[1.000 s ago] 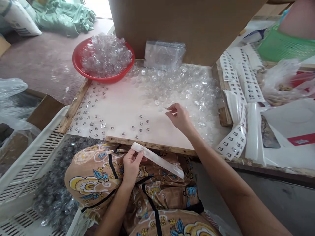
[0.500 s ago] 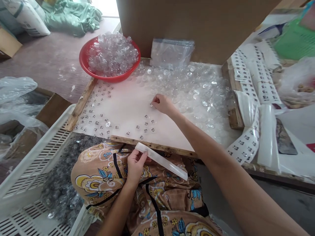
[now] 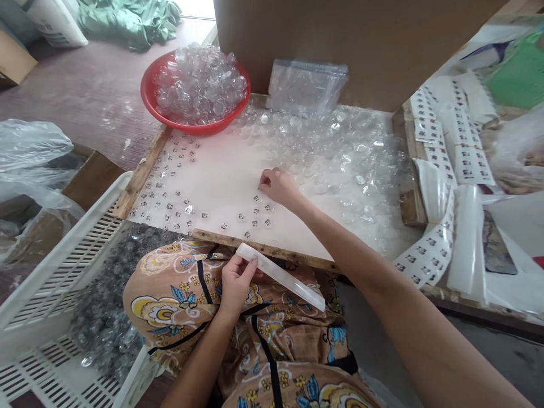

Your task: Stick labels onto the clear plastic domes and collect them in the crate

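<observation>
My left hand (image 3: 237, 281), over my lap, pinches the upper end of a glossy white strip (image 3: 289, 281) that slants down to the right. No print shows on its visible side. Above the middle of a white board (image 3: 212, 175), my right hand (image 3: 276, 186) has its thumb and fingers pressed together. Whatever is between its fingertips is too small to make out. Just below it lie several small clear discs with a black-and-white animal-face print (image 3: 256, 211). More printed discs (image 3: 165, 208) are scattered on the board's left side. Plain clear discs (image 3: 335, 153) cover its right and far parts.
A red basin (image 3: 148, 93) heaped with clear pieces stands at the board's far left corner. A wooden edge (image 3: 263, 249) borders the near side. Left of my knees is a white crate (image 3: 51, 294) with dark-looking discs. Printed sticker rolls (image 3: 429, 255) lie at right, a cardboard panel (image 3: 340, 34) behind.
My right hand has dropped slightly toward me, its fingers more curled, and the small dark mark at its fingertips is now hidden. The left hand keeps the strip; the view has shifted a little.
</observation>
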A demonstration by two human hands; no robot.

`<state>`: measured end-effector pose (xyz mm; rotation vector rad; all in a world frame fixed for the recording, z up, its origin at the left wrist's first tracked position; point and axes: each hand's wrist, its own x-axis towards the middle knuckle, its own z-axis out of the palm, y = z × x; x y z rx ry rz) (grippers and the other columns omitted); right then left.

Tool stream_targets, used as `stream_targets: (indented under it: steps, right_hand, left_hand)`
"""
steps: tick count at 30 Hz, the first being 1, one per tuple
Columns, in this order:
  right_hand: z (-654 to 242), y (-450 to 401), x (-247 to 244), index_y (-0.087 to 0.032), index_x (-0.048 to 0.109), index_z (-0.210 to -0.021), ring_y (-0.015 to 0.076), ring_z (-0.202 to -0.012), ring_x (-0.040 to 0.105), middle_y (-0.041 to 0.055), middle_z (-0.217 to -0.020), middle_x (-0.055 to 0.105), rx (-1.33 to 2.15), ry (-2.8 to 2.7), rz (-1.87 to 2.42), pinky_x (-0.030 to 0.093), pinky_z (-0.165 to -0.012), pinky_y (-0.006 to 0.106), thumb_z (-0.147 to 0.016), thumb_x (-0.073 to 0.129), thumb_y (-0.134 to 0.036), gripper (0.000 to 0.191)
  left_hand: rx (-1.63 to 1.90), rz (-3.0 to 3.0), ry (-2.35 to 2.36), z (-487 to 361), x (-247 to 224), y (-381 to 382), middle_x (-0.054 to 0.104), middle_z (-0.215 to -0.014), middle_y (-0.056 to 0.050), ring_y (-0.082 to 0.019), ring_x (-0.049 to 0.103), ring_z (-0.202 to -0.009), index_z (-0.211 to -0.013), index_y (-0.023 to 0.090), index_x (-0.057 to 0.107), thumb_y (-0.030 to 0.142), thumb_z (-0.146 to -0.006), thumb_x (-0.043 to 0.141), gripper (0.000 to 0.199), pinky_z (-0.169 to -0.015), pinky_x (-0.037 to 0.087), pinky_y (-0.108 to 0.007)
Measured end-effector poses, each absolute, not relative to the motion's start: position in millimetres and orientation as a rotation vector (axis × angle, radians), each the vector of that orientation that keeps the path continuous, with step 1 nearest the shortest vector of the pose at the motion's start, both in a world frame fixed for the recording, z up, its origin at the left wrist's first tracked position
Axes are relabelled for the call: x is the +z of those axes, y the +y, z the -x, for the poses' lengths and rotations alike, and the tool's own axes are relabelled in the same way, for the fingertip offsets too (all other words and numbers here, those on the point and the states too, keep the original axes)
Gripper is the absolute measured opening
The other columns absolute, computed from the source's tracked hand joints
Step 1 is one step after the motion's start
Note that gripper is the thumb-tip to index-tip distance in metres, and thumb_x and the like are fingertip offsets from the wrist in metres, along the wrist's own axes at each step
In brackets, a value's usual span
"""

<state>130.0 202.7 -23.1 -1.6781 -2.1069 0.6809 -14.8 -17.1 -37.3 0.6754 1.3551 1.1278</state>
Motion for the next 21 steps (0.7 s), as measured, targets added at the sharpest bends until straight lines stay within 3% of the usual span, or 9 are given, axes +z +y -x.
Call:
stream_targets:
  steps: [13, 21]
  right_hand:
    - [-110.1, 197.0, -28.3, -0.014, 0.059, -0.097, 0.0195, -0.081, 0.049, 0.0131, -0.101, 0.06, 0.456, -2.506, 1.382, 0.034, -0.07, 0.029, -0.088, 0.04, -0.005, 0.022]
    - [-107.2, 190.9, -12.8, -0.012, 0.056, -0.11, 0.0225, -0.083, 0.056, 0.018, -0.106, 0.064, 0.384, -2.62, 1.486, 0.034, -0.065, 0.032, -0.095, 0.035, -0.011, 0.026]
  left_hand:
    - [1.128, -0.677, 1.363, 13.6, -40.1, -18.0, 0.067, -0.068, -0.001, -0.015, 0.064, -0.058, -0.082, 0.015, 0.07, 0.044, -0.069, 0.079, 0.034, -0.058, 0.058, -0.029]
    - [1.128, -0.662, 1.348, 13.3, -40.0, -18.0, 0.067, -0.067, -0.001, -0.015, 0.064, -0.058, -0.081, 0.015, 0.069, 0.043, -0.069, 0.079, 0.032, -0.057, 0.058, -0.028]
